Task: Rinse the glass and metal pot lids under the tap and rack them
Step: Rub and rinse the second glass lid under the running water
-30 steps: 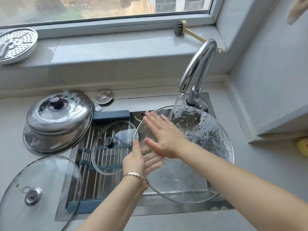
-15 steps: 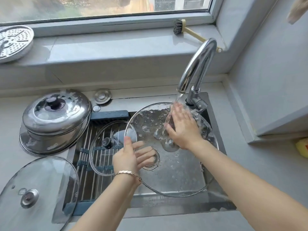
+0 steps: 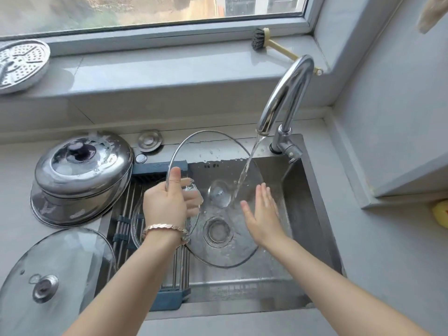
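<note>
A large glass lid (image 3: 213,151) with a metal rim stands tilted over the sink, its inner side towards me. My left hand (image 3: 169,202) grips its left rim. Water from the tap (image 3: 283,100) runs onto the glass near its knob (image 3: 219,194). My right hand (image 3: 263,214) is flat and open against the lid's right part, fingers apart. A smaller glass lid (image 3: 135,221) lies on the roll-up rack (image 3: 123,229), mostly hidden behind my left arm. Another glass lid (image 3: 55,280) lies on the counter at front left. Metal lids (image 3: 82,170) are stacked at the left.
The steel sink (image 3: 303,214) has a drain (image 3: 217,230) seen through the glass. A perforated steamer plate (image 3: 19,64) and a brush (image 3: 274,46) rest on the windowsill. A sink plug (image 3: 149,141) lies behind the sink. A yellow sponge (image 3: 440,212) sits at the right edge.
The suds are gone from the glass. My left hand has shifted up to the lid's left rim and tilted it upright. My right hand slid down from the knob to the lower right.
</note>
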